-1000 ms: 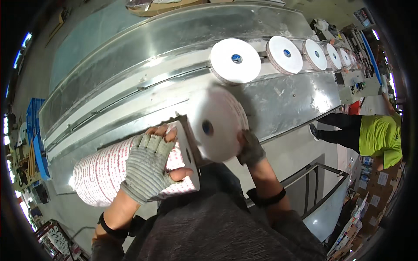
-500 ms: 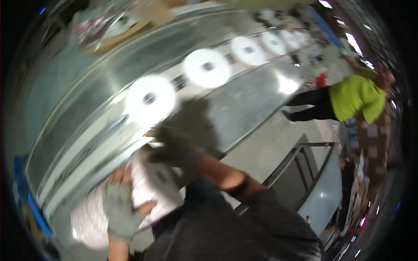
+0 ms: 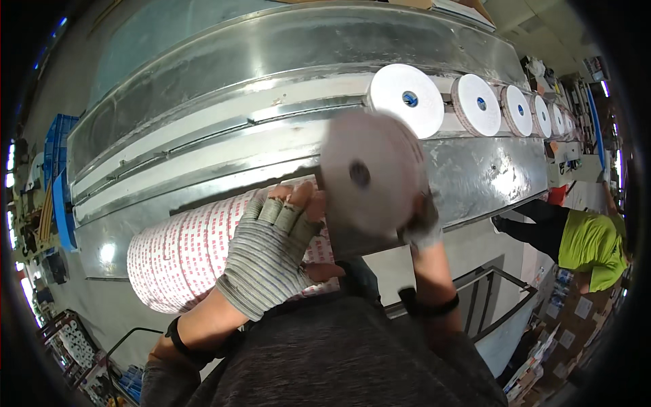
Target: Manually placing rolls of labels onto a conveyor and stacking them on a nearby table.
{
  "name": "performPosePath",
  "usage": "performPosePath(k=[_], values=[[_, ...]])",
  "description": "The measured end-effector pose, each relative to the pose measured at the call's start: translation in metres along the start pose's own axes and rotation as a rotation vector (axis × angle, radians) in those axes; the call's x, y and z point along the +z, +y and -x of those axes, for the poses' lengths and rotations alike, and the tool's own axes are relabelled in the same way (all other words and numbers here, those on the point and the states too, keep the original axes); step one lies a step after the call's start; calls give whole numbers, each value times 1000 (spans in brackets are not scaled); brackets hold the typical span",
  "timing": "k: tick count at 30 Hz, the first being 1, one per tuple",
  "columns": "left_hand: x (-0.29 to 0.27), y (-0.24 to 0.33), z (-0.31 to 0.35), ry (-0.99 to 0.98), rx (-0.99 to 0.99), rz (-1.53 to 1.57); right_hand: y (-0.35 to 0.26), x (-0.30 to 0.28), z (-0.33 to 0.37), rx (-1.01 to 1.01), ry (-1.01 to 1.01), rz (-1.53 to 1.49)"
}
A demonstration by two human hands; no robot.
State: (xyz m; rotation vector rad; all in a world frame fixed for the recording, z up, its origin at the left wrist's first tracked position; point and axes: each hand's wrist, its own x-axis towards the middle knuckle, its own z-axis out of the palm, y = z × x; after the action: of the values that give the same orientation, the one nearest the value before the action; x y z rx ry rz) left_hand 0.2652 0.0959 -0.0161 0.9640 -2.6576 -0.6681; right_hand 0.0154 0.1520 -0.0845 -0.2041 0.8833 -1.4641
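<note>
A row of white rolls with red print [image 3: 180, 247], pressed side by side, lies along the near edge of a metal conveyor in front of me. My left hand [image 3: 268, 254], in a striped grey fingerless glove, rests flat on the right part of this row with its fingers stretched out and thumb apart. My right hand [image 3: 424, 220], also gloved, grips a single printed roll [image 3: 386, 197] by its right edge. That roll is blurred, and its round face with a dark core hole is turned toward me. Part of the right hand is hidden behind it.
On the conveyor's white channel [image 3: 203, 159], several rolls [image 3: 407, 112] stand in a line toward the far right. A person in a yellow-green shirt [image 3: 590, 247] is at the right. A metal-framed panel [image 3: 502, 339] stands close by my right, and blue crates [image 3: 61, 156] are at the left.
My view has swung, so the conveyor and the line of rolls appear shifted right. A roll from the row's right end is now lifted in my right hand. My left hand stays on the row.
</note>
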Motion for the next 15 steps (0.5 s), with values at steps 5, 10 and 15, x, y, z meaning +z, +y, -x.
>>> performPosePath(k=[5, 10, 15], values=[[-19, -7, -2, -106, -31, -36, 40, 48, -136, -754, -236, 1724], [-17, -29, 25, -157, -42, -143, 52, 27, -103, -594, -157, 1792], [-25, -42, 23, -7, -77, 40, 89, 56, 41, -92, -233, 880]])
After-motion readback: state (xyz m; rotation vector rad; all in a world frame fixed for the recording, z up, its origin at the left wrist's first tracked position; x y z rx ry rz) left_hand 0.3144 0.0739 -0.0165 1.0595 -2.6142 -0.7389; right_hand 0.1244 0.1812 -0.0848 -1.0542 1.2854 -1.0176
